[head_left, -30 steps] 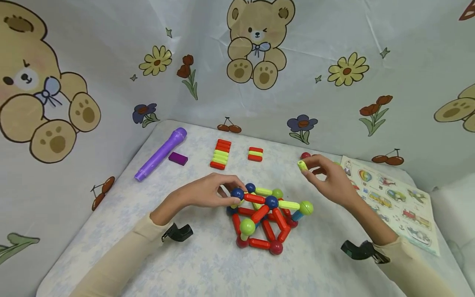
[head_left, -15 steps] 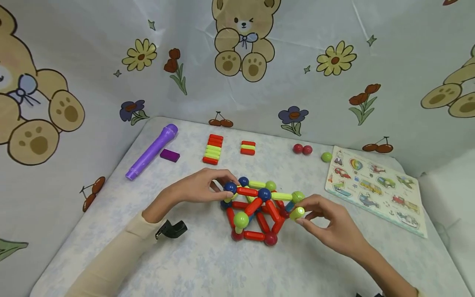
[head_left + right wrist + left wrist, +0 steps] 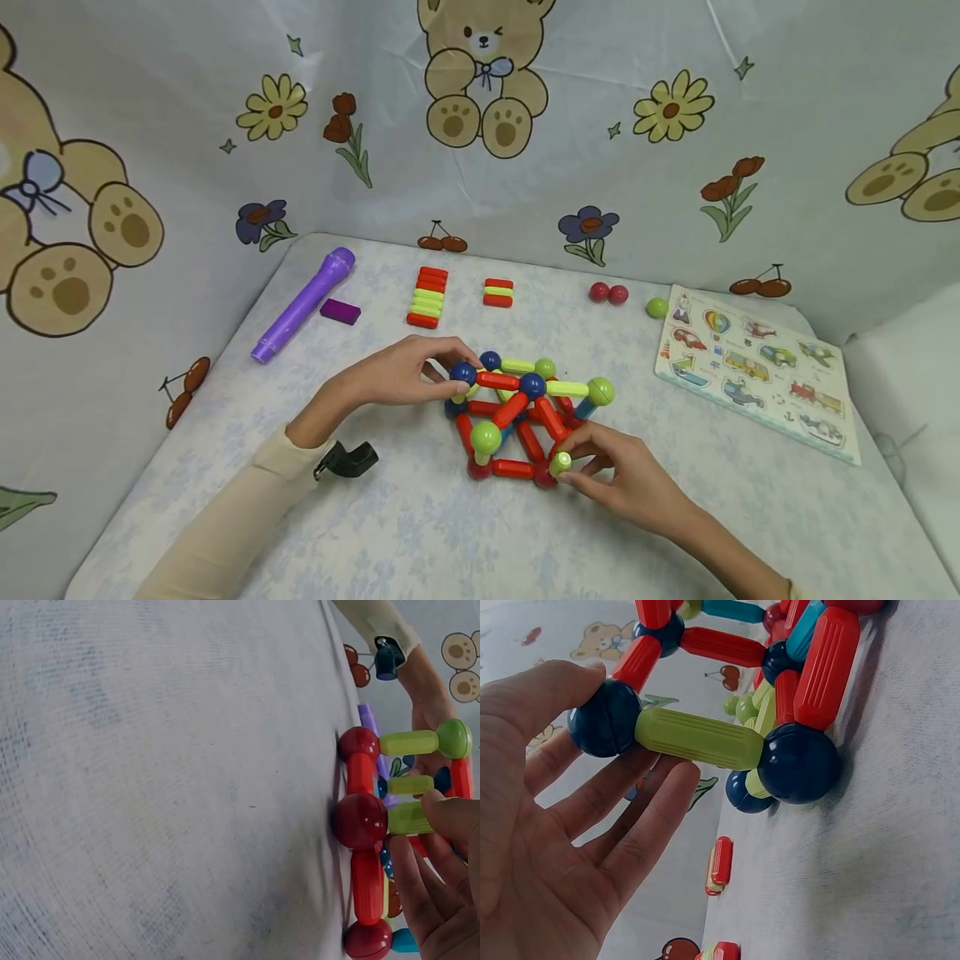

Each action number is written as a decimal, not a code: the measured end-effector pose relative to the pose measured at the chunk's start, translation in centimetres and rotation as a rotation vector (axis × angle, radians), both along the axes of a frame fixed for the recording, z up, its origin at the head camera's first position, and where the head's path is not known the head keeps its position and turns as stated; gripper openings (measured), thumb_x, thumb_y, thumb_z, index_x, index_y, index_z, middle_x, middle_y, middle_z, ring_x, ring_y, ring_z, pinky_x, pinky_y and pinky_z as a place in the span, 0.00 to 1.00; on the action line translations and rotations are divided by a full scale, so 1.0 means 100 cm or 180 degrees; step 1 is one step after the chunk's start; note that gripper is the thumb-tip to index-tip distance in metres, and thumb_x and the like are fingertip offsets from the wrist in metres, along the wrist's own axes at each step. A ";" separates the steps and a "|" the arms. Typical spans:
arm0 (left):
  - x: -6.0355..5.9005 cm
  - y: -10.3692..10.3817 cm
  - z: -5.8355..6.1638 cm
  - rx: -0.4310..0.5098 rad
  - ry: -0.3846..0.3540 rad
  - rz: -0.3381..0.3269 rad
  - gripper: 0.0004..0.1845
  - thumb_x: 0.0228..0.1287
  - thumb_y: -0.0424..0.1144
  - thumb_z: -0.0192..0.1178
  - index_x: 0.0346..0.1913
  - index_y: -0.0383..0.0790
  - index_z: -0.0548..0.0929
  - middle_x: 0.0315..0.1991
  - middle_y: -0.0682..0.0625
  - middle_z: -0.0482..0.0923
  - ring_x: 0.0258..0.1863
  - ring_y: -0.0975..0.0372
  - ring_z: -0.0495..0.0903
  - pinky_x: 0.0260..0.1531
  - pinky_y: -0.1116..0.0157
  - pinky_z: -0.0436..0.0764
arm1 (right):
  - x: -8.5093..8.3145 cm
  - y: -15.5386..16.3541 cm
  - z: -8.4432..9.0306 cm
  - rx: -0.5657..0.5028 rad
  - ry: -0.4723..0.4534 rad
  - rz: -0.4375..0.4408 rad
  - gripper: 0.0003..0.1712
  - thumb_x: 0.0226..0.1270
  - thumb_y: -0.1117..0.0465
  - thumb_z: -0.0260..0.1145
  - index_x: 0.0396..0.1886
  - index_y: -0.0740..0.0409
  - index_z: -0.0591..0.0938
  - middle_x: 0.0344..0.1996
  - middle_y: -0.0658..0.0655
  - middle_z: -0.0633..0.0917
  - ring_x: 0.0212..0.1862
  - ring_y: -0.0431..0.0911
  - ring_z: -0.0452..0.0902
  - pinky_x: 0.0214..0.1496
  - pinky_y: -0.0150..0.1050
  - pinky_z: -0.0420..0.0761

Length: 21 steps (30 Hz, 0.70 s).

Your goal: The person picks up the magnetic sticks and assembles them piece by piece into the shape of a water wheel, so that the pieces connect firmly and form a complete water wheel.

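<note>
My right hand (image 3: 626, 479) pinches a green rod (image 3: 561, 462), now set against the structure's (image 3: 525, 412) near red ball (image 3: 543, 475), lower than before. My left hand (image 3: 408, 375) stays, thumb and fingers holding its blue ball (image 3: 462, 374).

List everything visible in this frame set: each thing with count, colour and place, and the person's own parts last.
Rod-and-ball structure: one, red, green and blue, table centre.
Green rod: one, upright on a red ball at the structure's near corner, pinched by the right hand.
Blue ball: one, upper left corner of the structure, under the left thumb.
Tall rod stack: one, red and green, far side of the table.
Short rod stack: one, red and green, right of the tall stack.
Red balls: two, touching, far right.
Green ball: one, beside the puzzle board.
Puzzle board: one, vehicle pictures, right edge.
Purple tube: one, far left.
Purple block: one, beside the tube.
Table: one, pale blue patterned cloth.
Left hand: on the blue ball.
Right hand: fingers on the green rod.
</note>
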State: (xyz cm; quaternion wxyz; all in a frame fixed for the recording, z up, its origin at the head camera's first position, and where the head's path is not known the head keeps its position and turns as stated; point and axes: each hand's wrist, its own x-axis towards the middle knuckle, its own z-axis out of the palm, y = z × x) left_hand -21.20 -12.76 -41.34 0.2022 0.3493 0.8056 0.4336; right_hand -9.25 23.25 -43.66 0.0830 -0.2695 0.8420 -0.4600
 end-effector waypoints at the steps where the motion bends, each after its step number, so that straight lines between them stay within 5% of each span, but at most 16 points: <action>1: 0.000 0.000 0.000 0.0009 0.0004 -0.0003 0.18 0.77 0.45 0.69 0.65 0.48 0.83 0.57 0.52 0.86 0.55 0.59 0.84 0.52 0.60 0.89 | -0.001 -0.001 -0.001 0.0021 -0.0034 -0.0012 0.19 0.67 0.67 0.79 0.52 0.52 0.83 0.46 0.46 0.89 0.47 0.42 0.91 0.41 0.39 0.91; 14: -0.002 -0.002 0.001 0.0008 0.0019 0.0006 0.19 0.76 0.45 0.69 0.65 0.48 0.83 0.57 0.53 0.86 0.55 0.59 0.84 0.51 0.61 0.89 | -0.005 -0.005 0.002 0.0178 -0.0281 -0.0090 0.18 0.67 0.65 0.79 0.53 0.50 0.84 0.46 0.45 0.89 0.47 0.41 0.90 0.44 0.38 0.91; 21: 0.000 -0.001 0.000 0.0034 -0.0007 -0.0020 0.19 0.76 0.44 0.69 0.65 0.48 0.83 0.57 0.52 0.86 0.55 0.60 0.85 0.51 0.63 0.89 | -0.009 0.017 0.029 0.0498 -0.0379 0.0201 0.21 0.70 0.55 0.79 0.59 0.54 0.85 0.51 0.50 0.90 0.51 0.44 0.91 0.46 0.36 0.90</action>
